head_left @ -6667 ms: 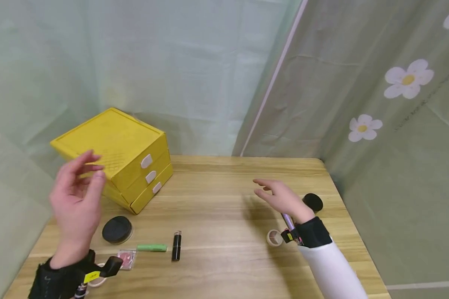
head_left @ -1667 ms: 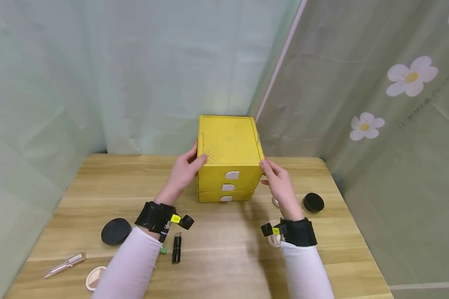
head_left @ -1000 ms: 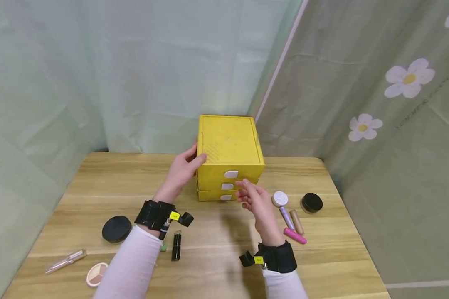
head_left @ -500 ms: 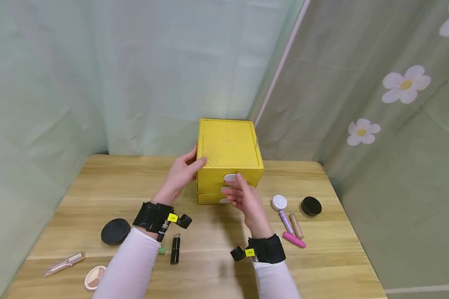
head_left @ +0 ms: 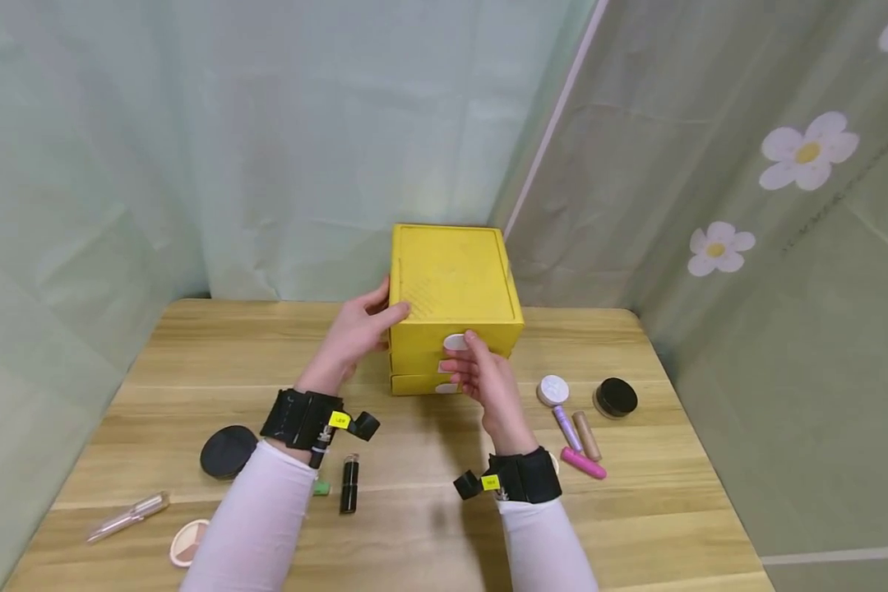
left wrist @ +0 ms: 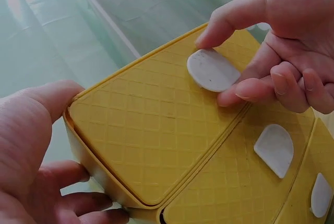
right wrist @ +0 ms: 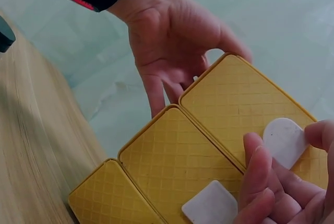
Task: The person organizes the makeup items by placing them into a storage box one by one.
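Observation:
A yellow three-drawer box (head_left: 451, 271) stands at the back of the table, its drawer fronts facing me. My left hand (head_left: 351, 337) holds its left front corner, thumb on the top edge and fingers along the side. At the uppermost drawer, my right hand (head_left: 492, 390) pinches the white pull tab (left wrist: 211, 71) between thumb and index finger, its other fingers loosely curled below. That drawer front (left wrist: 141, 119) looks flush with the box. The middle drawer's tab (right wrist: 211, 203) shows beneath it in the right wrist view.
On the wooden table (head_left: 414, 534), a black round compact (head_left: 228, 450), a clear tube (head_left: 128, 516), a tricolour palette (head_left: 187, 543) and a black lipstick (head_left: 349, 483) lie left. Rightward are a white round case (head_left: 553, 390), a black-lidded jar (head_left: 616, 398) and a pink tube (head_left: 583, 463).
The drawer box has gone from the left to the back centre and turned to face front. My right hand has left its right side for the top pull tab; my left hand stays on the corner.

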The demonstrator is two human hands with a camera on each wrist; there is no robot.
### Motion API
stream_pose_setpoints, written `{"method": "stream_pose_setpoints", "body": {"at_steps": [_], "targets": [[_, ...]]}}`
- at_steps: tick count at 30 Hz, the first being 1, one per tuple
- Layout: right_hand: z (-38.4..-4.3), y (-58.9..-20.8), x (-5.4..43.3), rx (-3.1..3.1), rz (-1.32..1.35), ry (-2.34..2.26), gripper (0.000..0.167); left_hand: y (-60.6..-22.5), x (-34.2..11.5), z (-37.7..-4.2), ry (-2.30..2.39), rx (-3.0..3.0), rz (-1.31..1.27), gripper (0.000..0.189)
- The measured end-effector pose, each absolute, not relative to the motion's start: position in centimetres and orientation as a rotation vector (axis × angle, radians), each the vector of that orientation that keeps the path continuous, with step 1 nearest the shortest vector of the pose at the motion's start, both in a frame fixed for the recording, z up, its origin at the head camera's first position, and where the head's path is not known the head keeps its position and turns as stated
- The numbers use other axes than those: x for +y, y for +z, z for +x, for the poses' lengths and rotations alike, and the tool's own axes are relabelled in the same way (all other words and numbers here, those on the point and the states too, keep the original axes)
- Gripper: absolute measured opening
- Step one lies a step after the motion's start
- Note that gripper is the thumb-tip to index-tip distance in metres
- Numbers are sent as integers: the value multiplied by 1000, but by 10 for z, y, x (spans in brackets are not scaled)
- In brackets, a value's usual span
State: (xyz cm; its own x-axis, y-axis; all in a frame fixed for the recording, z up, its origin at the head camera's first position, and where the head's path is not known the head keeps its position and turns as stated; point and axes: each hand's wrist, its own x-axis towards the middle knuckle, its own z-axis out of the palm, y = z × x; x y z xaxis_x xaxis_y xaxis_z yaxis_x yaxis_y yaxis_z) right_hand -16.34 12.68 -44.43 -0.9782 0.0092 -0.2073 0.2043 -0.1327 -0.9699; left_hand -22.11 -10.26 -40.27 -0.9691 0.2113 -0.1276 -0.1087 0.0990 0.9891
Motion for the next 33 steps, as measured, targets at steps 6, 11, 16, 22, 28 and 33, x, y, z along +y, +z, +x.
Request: {"method": "stream_pose_setpoints", "body": {"at_steps": [6,11,16,22,28,33], "targets": [[-158,-442,129,1987,281,-2254,60,-402,-101,-218,1949,2127,95,84],[-153,-442,130,1988,296,-2259,57,-402,-99,-215,1967,2114,83,83],[-146,-442,131,1999,318,-2266,53,-401,-98,-212,1981,2102,70,82],[-136,-442,132,2034,310,-2252,55,-401,-98,-210,2000,2082,77,83],[-126,-445,136,2034,275,-2259,55,-403,-97,-209,1998,2097,105,84],[-120,-447,139,2023,264,-2275,53,-402,-94,-208,2006,2079,104,84]]}}
